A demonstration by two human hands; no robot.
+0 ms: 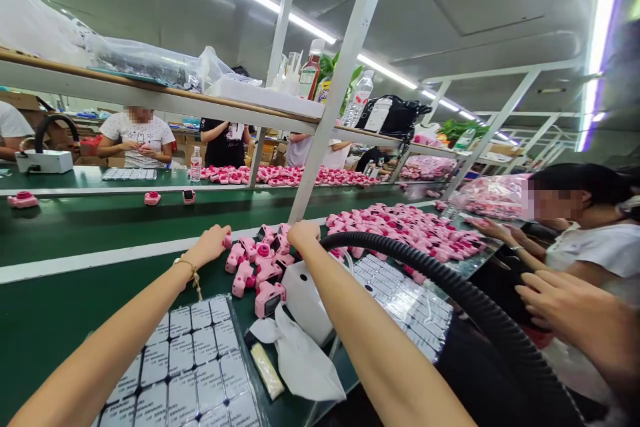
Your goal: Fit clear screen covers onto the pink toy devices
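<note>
Pink toy cameras (257, 267) between left hand (213, 243) and right hand (303, 235)

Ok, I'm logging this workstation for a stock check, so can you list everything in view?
pink toy cameras: a small cluster, pink, on the green bench between the hands
larger camera pile: many, pink, right of the white post
label sheets: one tray of grey squares, under the left arm
second label tray: one, right of the white box
white box: one, beside the cluster
white cloth: one, in front of the box
black hose: one, arching right
co-workers: several, across and beside the line
left hand: touching the cluster's far edge
right hand: on the cluster's far side
</note>
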